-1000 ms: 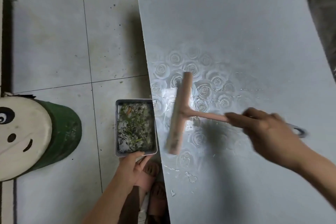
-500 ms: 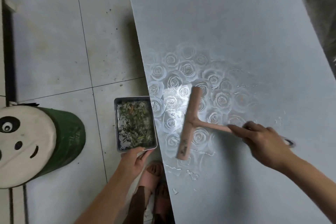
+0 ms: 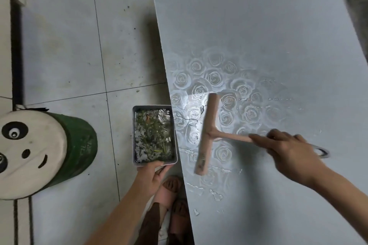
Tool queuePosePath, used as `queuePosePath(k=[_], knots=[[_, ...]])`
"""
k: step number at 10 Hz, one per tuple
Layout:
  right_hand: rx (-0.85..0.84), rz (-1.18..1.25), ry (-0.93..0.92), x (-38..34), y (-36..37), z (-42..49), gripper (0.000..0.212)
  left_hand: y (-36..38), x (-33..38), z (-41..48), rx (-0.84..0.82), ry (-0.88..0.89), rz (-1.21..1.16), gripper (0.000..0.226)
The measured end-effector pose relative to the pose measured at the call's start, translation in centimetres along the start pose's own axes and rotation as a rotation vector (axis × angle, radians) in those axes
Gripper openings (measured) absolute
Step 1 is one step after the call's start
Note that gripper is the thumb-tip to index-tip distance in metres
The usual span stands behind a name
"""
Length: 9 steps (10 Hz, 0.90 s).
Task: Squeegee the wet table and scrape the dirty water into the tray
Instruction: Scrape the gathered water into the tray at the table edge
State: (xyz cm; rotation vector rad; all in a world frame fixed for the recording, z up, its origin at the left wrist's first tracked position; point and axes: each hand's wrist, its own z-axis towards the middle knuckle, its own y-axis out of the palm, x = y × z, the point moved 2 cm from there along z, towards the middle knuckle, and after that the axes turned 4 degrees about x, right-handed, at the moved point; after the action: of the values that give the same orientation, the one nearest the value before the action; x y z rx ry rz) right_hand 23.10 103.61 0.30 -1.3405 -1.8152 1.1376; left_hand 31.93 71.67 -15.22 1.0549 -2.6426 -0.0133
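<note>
A pink squeegee (image 3: 208,133) lies blade-down on the grey table (image 3: 258,26), over a wet patch with a rose pattern. My right hand (image 3: 288,151) grips its handle, index finger stretched along the shaft. The blade stands a short way in from the table's left edge. A small metal tray (image 3: 133,135) filled with dirty water and green scraps sits just beside that edge, below the tabletop. My left hand (image 3: 153,175) holds the tray's near rim. Water beads and streaks lie on the table near the blade's lower end.
A green stool with a white panda-face top (image 3: 29,151) stands on the tiled floor to the left of the tray. My feet in sandals (image 3: 171,201) are below the tray, next to the table edge.
The squeegee moved right, away from the table edge, over the first half second. Its blade has since come slightly closer to the edge again. My left hand keeps the tray in place.
</note>
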Motion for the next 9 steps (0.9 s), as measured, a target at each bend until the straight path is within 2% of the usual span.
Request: queuePosePath(k=[1, 2, 3, 4, 5, 6, 8, 9], knots=[[0.075, -0.013, -0.095, -4.4, 0.0, 3.8, 0.065, 0.1, -0.1, -0.3, 0.038, 0.015, 0.015, 0.022], [0.106, -0.076, -0.126, -6.2, -1.0, 5.6, 0.067, 0.4, -0.5, -0.5, 0.065, -0.027, -0.071, 0.020], [0.122, -0.077, -0.117, -5.8, -2.4, 5.2, 0.066, 1.5, -0.2, -1.2, 0.068, -0.054, -0.278, 0.027], [0.089, -0.014, -0.023, -2.3, -3.5, 3.4, 0.061, 1.7, -0.1, -1.3, 0.059, -0.076, -0.294, 0.047], [0.008, -0.115, 0.017, -2.0, -3.3, 2.8, 0.061, 1.6, -0.3, -1.0, 0.059, -0.081, -0.308, 0.047], [-0.020, -0.071, -0.002, -4.6, -2.3, 3.9, 0.063, 1.6, -0.5, -1.0, 0.074, -0.095, -0.278, 0.036], [0.076, -0.042, -0.111, -7.5, -2.8, 6.4, 0.064, 2.0, -0.1, -1.1, 0.049, -0.048, -0.284, 0.031], [0.104, -0.002, -0.049, -5.5, -3.9, 5.3, 0.063, 2.1, 0.0, -1.0, 0.064, -0.047, -0.277, 0.034]])
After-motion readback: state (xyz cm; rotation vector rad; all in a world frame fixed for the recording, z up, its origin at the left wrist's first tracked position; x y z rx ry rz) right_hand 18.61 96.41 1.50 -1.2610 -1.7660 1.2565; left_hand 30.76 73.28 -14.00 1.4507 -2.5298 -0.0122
